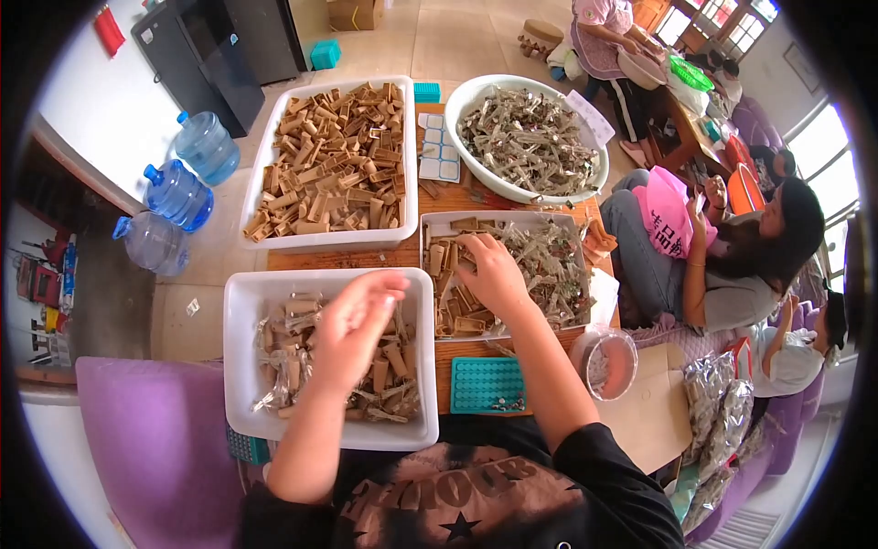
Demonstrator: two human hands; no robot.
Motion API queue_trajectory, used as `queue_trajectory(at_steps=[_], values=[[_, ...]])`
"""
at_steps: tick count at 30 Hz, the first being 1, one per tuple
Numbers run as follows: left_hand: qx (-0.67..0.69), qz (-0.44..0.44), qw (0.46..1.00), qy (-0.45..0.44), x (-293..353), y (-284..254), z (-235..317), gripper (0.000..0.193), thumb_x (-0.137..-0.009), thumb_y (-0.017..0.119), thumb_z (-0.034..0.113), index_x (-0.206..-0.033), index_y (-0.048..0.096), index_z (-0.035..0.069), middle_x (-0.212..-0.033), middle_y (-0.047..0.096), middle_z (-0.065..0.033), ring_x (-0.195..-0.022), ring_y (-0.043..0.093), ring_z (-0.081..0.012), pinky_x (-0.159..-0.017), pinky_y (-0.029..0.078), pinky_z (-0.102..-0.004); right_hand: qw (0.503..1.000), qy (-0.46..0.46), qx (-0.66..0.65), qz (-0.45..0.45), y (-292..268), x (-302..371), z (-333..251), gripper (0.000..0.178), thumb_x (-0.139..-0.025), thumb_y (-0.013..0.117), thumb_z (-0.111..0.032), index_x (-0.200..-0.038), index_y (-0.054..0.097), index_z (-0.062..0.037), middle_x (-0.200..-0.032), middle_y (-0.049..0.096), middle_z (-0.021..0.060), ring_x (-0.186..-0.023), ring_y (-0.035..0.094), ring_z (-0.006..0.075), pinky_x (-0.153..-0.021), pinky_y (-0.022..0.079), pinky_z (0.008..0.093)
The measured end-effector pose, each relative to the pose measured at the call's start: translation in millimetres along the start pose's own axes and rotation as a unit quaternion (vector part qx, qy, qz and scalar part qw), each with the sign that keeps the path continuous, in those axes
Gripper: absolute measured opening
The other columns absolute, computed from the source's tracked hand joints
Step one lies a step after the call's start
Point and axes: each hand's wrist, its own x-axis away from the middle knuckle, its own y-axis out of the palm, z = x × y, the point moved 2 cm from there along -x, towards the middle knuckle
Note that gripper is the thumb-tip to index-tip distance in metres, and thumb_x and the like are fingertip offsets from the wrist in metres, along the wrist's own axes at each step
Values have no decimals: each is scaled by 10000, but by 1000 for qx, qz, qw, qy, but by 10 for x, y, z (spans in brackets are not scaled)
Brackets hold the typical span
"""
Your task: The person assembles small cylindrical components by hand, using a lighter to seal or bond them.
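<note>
My left hand (355, 325) is raised above a white tub (240, 339), its slightly blurred fingers stretched out with nothing visible in them. Inside that tub lie brown, tube-like pieces (395, 359) with clear, stringy film on them. My right hand (497, 273) reaches over a shallow white tray (530, 218), its thumb and fingers apart above loose brown trough-shaped pieces (443, 258). The right part of this tray holds a heap of clear film-wrapped bits (549, 261). Whether the right fingertips touch a brown piece is hard to see.
Behind stand a white bin (413, 165) of brown pieces and a round basin (465, 80) of film-wrapped bits. Near me are a teal grid tray (476, 377) with small metallic bits and a clear round tub (607, 364). A seated person (732, 265) works at right; water jugs (178, 197) stand left.
</note>
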Motion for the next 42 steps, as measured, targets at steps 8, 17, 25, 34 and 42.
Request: queue_trajectory(at_steps=[8,17,25,34,42], values=[[-251,-261,909,205,179,971,-412,122,-840,609,114,-931,644,40,-894,656,-89,-848,618,-266,-791,478,-368,999,-38,36,9,275,-160,237,229,-727,558,-36,-922,667,-88,-956,590,107,-961,534,328,-855,445,423],[-338,-277,869,231,231,945,-799,86,-821,580,152,-788,579,72,-703,583,-80,-721,626,-265,-673,497,-373,999,8,-20,40,64,-126,312,135,-752,555,-34,-808,664,-89,-902,592,94,-919,543,328,-834,454,432],[-358,-293,859,218,228,933,-813,94,-829,607,153,-852,641,68,-723,604,-66,-717,623,-243,-682,487,-352,998,-57,38,-6,223,-147,190,491,-737,514,59,-1156,628,-170,-1089,541,121,-1002,508,333,-896,422,438],[-373,-305,851,211,222,922,-782,96,-824,612,150,-863,646,69,-732,609,-66,-726,624,-243,-684,491,-353,987,-113,110,-40,283,-112,105,369,-745,540,7,-1012,676,-208,-1051,503,55,-994,477,286,-851,407,447],[-379,-316,843,214,204,941,-745,97,-809,622,137,-873,646,68,-746,614,-62,-729,624,-234,-680,489,-350,997,-77,29,14,440,-181,38,281,-760,587,-45,-988,668,-189,-1033,509,58,-995,476,291,-836,406,443]])
